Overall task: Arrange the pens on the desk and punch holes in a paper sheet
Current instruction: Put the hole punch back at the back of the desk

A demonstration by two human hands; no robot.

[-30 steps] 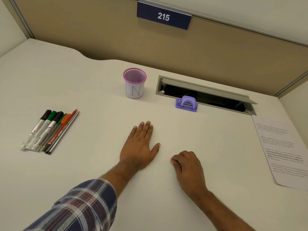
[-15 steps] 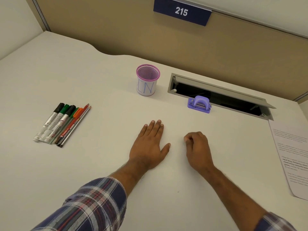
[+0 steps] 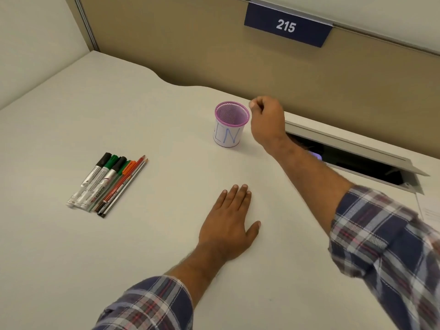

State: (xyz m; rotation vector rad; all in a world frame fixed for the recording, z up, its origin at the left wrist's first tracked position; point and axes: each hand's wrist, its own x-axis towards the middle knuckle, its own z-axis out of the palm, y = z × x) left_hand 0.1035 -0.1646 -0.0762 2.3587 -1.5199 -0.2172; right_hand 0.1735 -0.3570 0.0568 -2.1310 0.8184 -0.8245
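Note:
Several pens (image 3: 108, 183), markers and pencils, lie side by side at the left of the white desk (image 3: 71, 120). A purple mesh pen cup (image 3: 231, 124) with a white label stands upright near the back. My right hand (image 3: 267, 120) hovers just right of the cup's rim, fingers curled, holding nothing that I can see. My left hand (image 3: 229, 226) rests flat on the desk, fingers straight. The purple hole punch (image 3: 317, 155) is almost wholly hidden behind my right forearm. Only a corner of the paper sheet (image 3: 428, 211) shows at the right edge.
An open cable tray slot (image 3: 362, 160) with a raised grey lid runs along the back right of the desk. A beige partition with a blue "215" sign (image 3: 287, 26) stands behind. The desk's back edge curves inward at the left.
My right hand has lifted off the desk and moved forward and left to the cup's rim. My left hand stays flat. The view shifted, hiding the hole punch behind my forearm.

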